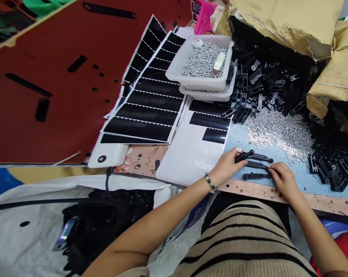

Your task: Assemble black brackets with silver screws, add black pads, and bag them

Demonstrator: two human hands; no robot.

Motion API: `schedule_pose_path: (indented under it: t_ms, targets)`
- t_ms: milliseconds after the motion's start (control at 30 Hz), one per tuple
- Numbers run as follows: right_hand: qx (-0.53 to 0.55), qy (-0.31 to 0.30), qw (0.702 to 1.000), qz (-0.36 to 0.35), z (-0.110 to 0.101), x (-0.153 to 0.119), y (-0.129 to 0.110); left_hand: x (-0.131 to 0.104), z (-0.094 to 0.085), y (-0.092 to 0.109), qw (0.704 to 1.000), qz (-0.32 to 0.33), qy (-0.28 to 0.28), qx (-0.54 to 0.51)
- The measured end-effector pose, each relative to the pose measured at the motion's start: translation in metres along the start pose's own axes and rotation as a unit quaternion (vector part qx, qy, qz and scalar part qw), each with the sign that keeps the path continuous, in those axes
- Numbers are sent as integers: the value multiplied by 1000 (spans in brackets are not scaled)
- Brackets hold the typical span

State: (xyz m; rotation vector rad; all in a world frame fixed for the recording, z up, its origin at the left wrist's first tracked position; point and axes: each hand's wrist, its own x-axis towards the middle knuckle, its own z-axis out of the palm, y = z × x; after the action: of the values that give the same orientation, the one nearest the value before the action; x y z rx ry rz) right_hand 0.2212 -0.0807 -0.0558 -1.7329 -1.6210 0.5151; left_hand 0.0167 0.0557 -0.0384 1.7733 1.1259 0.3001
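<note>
Several slim black parts lie side by side on the light blue mat near the table's front edge. My left hand (227, 167), with a bead bracelet at the wrist, is closed on a black piece (243, 156) at the left ends of these parts. The fingers of my right hand (282, 180) are pinched at the right end of the middle black part (257, 165); anything small between them is too small to make out. The nearest black part (256, 176) lies flat just below. A further one (260, 157) lies above.
Behind my hands is a pile of silver screws (280, 130), with heaped black parts (331, 171) to the right. Stacked white trays (176, 71) of screws stand at the back. Black-strip sheets (150, 104) lie left, beside a dark red board (61, 115). Brown sacks (289, 19) sit back right.
</note>
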Motion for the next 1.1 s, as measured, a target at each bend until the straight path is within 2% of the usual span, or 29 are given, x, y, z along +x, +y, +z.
schedule_pose_path:
  t_ms: [133, 233, 367, 433, 533, 733, 833, 1000, 1100]
  targets:
    - [3, 30, 1000, 8, -6, 6, -1, -3, -3, 2, 1000, 19, -1, 7]
    - [-22, 33, 999, -14, -11, 18, -4, -6, -10, 9, 997, 66, 28, 23]
    - [-95, -51, 989, -101, -13, 36, -8, -4, -18, 23, 989, 139, 37, 43]
    - [-129, -87, 979, -133, -12, 41, -11, -1, -17, 28, 986, 159, 17, 46]
    - [-162, -106, 970, -149, -11, 41, -12, 5, -9, 32, 982, 176, -22, 61]
    - [-157, -82, 970, -164, -11, 36, -11, 13, 5, 28, 978, 172, -51, 104]
    - [-151, -69, 973, -159, -9, 36, -11, 14, 4, 27, 978, 166, -45, 115]
    - [-169, -84, 967, -170, -4, 39, -11, 15, -1, 29, 980, 132, -28, 145]
    - [-170, -82, 968, -164, -7, 34, -6, 15, -2, 31, 981, 120, -21, 148]
